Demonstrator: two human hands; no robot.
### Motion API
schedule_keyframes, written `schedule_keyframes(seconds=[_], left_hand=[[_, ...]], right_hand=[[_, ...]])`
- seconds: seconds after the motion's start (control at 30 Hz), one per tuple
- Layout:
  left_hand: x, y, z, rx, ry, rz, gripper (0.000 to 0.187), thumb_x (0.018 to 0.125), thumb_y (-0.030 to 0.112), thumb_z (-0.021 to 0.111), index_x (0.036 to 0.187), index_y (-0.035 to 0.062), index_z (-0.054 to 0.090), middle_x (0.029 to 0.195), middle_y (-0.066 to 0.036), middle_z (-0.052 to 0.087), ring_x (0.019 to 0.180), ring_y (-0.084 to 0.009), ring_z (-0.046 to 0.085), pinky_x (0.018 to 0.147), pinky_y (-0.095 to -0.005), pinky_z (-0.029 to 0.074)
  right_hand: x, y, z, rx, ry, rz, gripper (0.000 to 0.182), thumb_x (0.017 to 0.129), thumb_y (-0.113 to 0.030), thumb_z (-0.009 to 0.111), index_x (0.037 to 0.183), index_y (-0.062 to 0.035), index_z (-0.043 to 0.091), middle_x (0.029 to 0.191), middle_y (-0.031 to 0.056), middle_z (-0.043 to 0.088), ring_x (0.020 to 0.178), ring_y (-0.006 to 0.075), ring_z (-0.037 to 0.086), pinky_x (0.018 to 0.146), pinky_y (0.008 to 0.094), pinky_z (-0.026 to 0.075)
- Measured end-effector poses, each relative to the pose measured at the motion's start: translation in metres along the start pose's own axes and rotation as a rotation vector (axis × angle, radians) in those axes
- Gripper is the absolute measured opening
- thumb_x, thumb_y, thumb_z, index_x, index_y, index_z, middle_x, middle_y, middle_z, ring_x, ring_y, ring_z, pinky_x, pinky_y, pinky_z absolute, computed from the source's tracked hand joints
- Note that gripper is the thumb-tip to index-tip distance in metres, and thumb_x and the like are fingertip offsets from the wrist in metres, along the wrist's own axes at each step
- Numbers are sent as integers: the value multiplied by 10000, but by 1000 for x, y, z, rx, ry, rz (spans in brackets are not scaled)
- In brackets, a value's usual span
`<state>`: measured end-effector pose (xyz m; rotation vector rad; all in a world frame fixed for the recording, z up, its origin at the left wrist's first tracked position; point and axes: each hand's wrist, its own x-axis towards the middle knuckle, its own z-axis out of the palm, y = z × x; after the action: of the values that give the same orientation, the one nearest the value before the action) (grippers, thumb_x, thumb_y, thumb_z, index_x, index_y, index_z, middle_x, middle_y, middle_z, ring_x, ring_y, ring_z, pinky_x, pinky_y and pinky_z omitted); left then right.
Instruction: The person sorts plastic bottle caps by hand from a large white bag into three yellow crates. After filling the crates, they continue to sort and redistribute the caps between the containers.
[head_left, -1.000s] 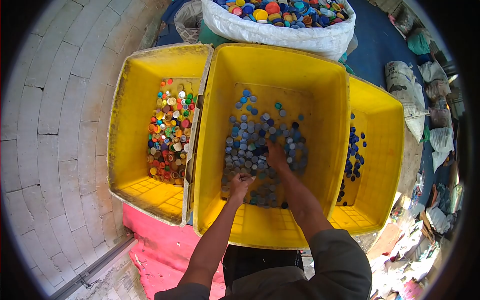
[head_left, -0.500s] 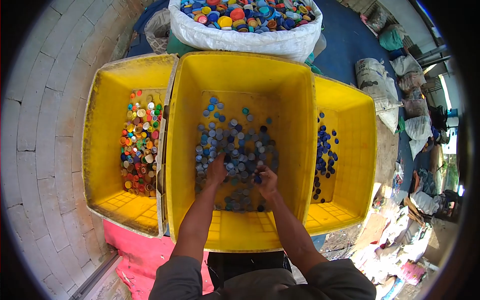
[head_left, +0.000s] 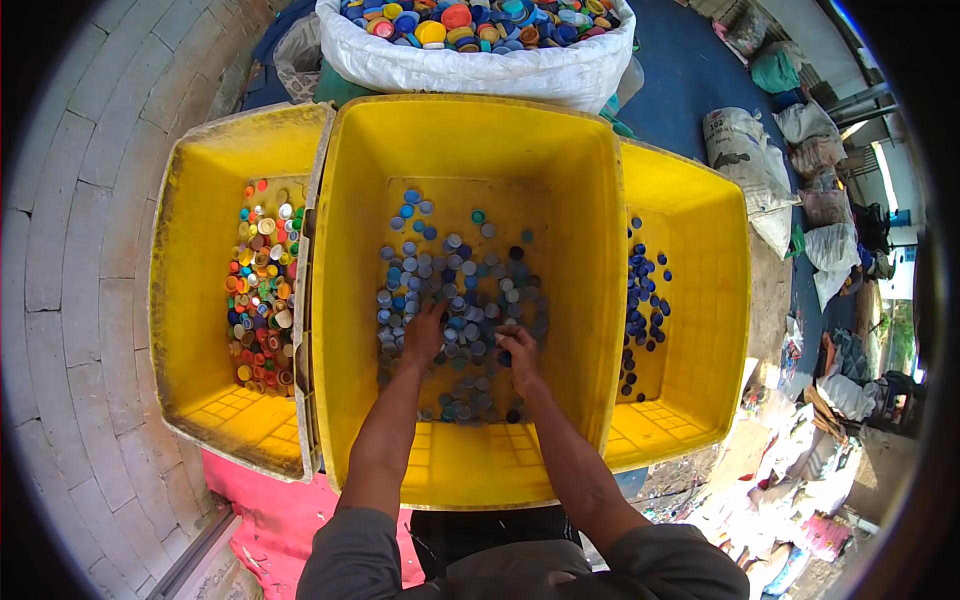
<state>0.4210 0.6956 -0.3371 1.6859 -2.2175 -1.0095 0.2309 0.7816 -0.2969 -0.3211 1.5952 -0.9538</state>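
Observation:
Both hands are low inside the middle yellow bin (head_left: 465, 112), among scattered bottle caps (head_left: 410, 265) in mostly blue, pale blue and grey tones. My left hand (head_left: 424, 332) is at the left-centre of the pile, fingers curled down against the caps; what they hold, if anything, is hidden. To its right, my right hand (head_left: 521, 357) is closed with thumb and fingers pinched around a dark blue bottle cap (head_left: 504, 357). Loose caps lie close around both hands.
A left yellow bin (head_left: 180, 330) holds mixed-colour caps, and a right yellow bin (head_left: 705, 300) holds dark blue ones. Behind the middle bin stands a white sack (head_left: 470, 75) full of caps. A block wall (head_left: 75, 250) runs along the left; filled sacks (head_left: 745, 165) stand at the right.
The whole view has shifted slightly, so the bins appear further left. My left hand has moved slightly among the caps. The right hand stays pinched on the dark blue cap.

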Motion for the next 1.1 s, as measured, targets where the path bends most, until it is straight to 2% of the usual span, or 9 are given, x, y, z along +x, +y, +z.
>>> schedule_keyframes(seconds=[0.1,0.2,0.3,0.4,0.53,0.63,0.73,0.83,1.1], left_hand=[[-3,-7,20,-59,227,-81,394,886,124,611,1269,71,537,988,-148,592,945,-320,608,694,-453,499],[-10,18,-3,-678,113,-489,362,911,214,613,1232,60,548,877,-94,577,819,-262,603,632,-421,483],[-20,9,-8,-1423,83,-723,250,883,208,614,1093,77,579,830,-62,559,722,-209,563,576,-377,453],[-31,14,-14,-1736,102,-744,120,861,186,590,950,113,557,798,-38,547,648,-182,528,525,-341,418],[-44,17,-29,-1807,89,-766,74,840,167,581,883,132,532,777,-32,549,627,-172,532,504,-330,412],[-48,19,-38,-1815,130,-800,83,844,161,608,868,135,533,741,-21,541,618,-167,533,495,-326,418],[-49,19,-44,-1748,158,-828,107,846,149,645,853,138,539,706,-10,526,616,-156,533,491,-320,425],[-47,19,-44,-1692,169,-854,132,845,142,678,846,138,546,680,-2,506,609,-139,526,484,-311,427],[-44,21,-38,-1543,154,-830,158,838,136,708,848,129,550,697,13,489,590,-113,496,472,-289,403]], right_hand=[[20,6,5,-402,89,-188,281,827,-183,694,1057,-62,589,982,89,630,835,217,623,707,384,506],[37,0,19,-638,133,-330,336,813,-188,720,1086,-47,582,1016,141,653,925,281,642,757,425,514],[58,-12,35,-839,155,-433,411,813,-203,719,1163,-64,553,1012,170,663,958,350,640,765,474,511],[71,-26,49,-1053,90,-389,457,840,-220,677,1228,-62,495,994,189,666,902,383,647,743,499,515],[79,-33,62,-1259,1,-350,416,868,-192,616,1225,-53,453,997,198,657,861,380,656,694,505,524],[86,-21,67,-1329,30,-405,364,873,-135,576,1200,-47,445,955,187,657,837,367,660,646,490,534],[92,-13,72,-1361,65,-371,415,848,-200,661,1189,-64,467,1003,177,635,865,365,655,640,477,535],[93,-8,75,-1399,48,-363,377,851,-160,637,1169,-50,468,1069,185,594,867,366,651,618,471,539],[80,-21,81,-1212,136,-267,460,833,-96,613,1234,-35,396,1155,201,523,891,386,629,673,513,531]])
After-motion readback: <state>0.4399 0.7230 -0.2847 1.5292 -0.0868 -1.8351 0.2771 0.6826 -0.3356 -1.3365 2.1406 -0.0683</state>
